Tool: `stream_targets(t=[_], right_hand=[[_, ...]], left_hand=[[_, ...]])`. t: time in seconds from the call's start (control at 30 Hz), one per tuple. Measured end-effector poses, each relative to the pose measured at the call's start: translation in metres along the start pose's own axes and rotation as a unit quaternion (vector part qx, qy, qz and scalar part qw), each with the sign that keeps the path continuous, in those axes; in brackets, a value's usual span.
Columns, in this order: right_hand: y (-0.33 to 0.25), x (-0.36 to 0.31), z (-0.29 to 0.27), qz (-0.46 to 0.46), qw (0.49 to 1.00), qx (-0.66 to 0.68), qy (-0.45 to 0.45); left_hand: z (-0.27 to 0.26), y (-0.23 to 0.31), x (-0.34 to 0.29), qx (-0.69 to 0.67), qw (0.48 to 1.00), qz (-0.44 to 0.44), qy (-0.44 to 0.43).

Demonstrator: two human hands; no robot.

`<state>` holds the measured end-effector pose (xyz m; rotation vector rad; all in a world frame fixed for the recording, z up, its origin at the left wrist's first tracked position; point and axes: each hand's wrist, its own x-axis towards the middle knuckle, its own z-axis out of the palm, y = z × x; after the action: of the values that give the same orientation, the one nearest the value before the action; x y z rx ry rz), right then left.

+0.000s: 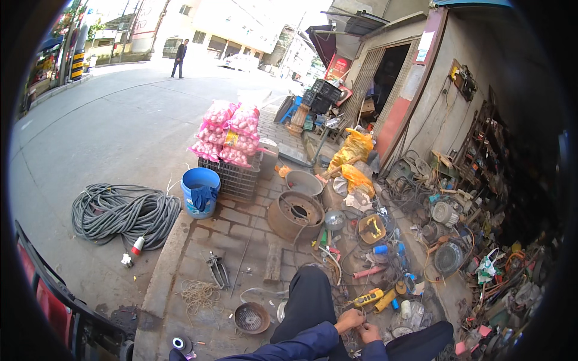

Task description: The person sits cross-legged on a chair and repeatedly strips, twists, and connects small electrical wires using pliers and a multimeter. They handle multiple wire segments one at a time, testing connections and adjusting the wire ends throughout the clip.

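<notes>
Yellow pendant control; just this side of it, left hand and right hand together, perhaps for steadiness, fingers curled, closure and contents too small to tell.

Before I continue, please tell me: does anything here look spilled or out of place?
Yes. The tangled string lies loose on the paving, left of the round pan. The grey cable coil sits on the road, beside the blue bucket, where someone could trip.
</notes>
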<state>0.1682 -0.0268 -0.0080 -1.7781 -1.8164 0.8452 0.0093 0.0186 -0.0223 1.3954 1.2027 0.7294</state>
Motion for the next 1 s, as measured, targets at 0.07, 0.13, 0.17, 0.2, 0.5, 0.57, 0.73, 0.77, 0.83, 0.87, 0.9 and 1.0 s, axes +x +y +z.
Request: stream_targets(t=[0.07, 0.13, 0.17, 0.2, 0.5, 0.57, 0.73, 0.77, 0.83, 0.87, 0.9, 1.0], right_hand=[[-0.003, -0.002, -0.002, -0.043, 0.995, -0.07, 0.055], [-0.008, -0.003, -0.001, -0.063, 0.99, -0.025, 0.121], [-0.011, -0.003, -0.001, -0.068, 0.986, -0.001, 0.153], [-0.014, -0.002, 0.0, -0.055, 0.983, 0.048, 0.167], [-0.029, 0.007, 0.017, 0.005, 0.924, 0.233, 0.303], [-0.025, 0.009, 0.023, 0.053, 0.926, 0.268, 0.261], [0.008, 0.027, 0.043, 0.097, 0.891, 0.362, 0.255], [0.019, 0.035, 0.046, 0.117, 0.877, 0.385, 0.264], [0.044, 0.053, 0.054, 0.117, 0.86, 0.408, 0.285], [0.059, 0.061, 0.056, 0.126, 0.845, 0.429, 0.294], [0.074, 0.071, 0.056, 0.135, 0.873, 0.345, 0.317], [0.114, 0.089, 0.045, 0.164, 0.898, 0.227, 0.339]], left_hand=[[-0.003, 0.003, -0.002, -0.034, 0.999, 0.02, 0.023], [-0.006, 0.004, 0.0, -0.076, 0.996, 0.029, 0.038], [-0.007, 0.004, 0.001, -0.157, 0.987, 0.028, 0.019], [-0.007, 0.004, 0.002, -0.278, 0.961, -0.005, -0.009], [0.007, 0.014, -0.011, -0.724, 0.684, -0.076, -0.055], [0.008, 0.013, -0.012, -0.729, 0.679, -0.08, -0.032], [0.017, 0.003, -0.013, -0.699, 0.709, -0.098, 0.011], [0.021, 0.002, -0.013, -0.668, 0.737, -0.102, 0.013], [0.033, 0.001, -0.01, -0.616, 0.782, -0.092, 0.026], [0.037, 0.0, -0.009, -0.586, 0.805, -0.076, 0.058], [0.041, -0.001, -0.007, -0.552, 0.827, -0.064, 0.079], [0.05, -0.006, -0.011, -0.492, 0.864, -0.057, 0.088]])
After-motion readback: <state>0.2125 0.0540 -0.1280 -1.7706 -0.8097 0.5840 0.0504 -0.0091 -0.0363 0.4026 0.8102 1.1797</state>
